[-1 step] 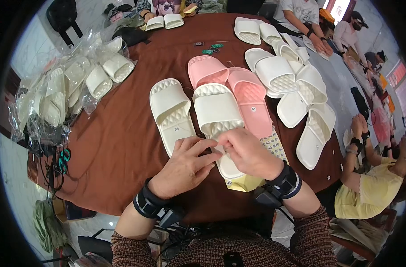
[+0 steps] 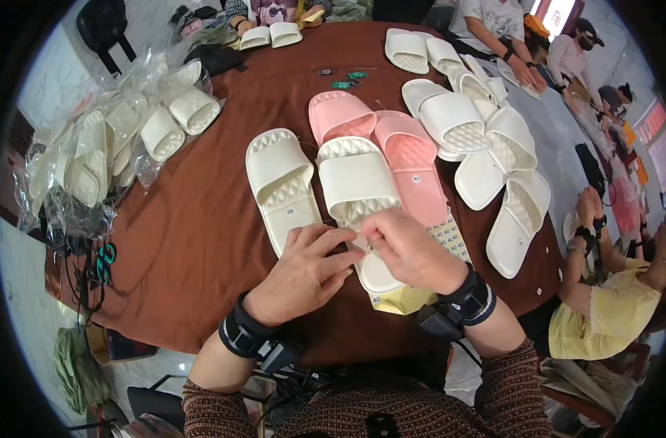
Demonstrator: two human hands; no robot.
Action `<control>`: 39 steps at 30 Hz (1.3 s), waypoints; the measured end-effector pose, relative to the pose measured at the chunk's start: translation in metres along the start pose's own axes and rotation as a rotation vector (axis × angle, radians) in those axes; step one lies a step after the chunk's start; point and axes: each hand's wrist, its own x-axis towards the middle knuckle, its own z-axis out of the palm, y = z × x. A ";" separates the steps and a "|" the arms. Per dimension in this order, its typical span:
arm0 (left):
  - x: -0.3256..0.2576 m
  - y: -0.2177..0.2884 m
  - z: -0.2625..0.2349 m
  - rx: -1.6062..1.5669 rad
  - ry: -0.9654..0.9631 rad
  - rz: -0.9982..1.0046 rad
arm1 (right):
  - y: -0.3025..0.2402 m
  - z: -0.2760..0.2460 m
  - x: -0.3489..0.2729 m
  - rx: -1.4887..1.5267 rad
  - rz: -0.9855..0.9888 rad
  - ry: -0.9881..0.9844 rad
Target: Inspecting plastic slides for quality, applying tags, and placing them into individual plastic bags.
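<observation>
A cream slipper [image 2: 356, 191] lies near the counter's [image 2: 194, 226] front edge, its heel hidden under both hands. The right hand [image 2: 406, 250] pinches something too small to make out; the left hand's [image 2: 301, 274] fingers [image 2: 326, 237] lie spread, touching it. Bare cloth opens leftward.

A: What's around the pink slipper pair [image 2: 380, 139]?

B: Heap of white slippers [image 2: 486, 139] to its right. Bagged white slippers [image 2: 121, 146] well to its left. Two more white slippers [image 2: 271, 35] beyond it, at the brown table's [image 2: 194, 226] far edge.
</observation>
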 end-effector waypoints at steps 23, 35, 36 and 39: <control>0.001 0.001 -0.002 0.007 -0.013 -0.011 | -0.002 -0.026 -0.002 0.215 0.232 -0.094; 0.001 0.002 -0.002 0.010 -0.022 -0.017 | 0.002 -0.033 -0.002 0.068 0.244 -0.145; 0.001 0.002 -0.002 0.009 -0.021 -0.016 | 0.001 -0.034 -0.002 0.041 0.244 -0.149; 0.002 0.003 -0.002 0.005 -0.021 -0.017 | 0.001 -0.033 -0.002 0.011 0.241 -0.156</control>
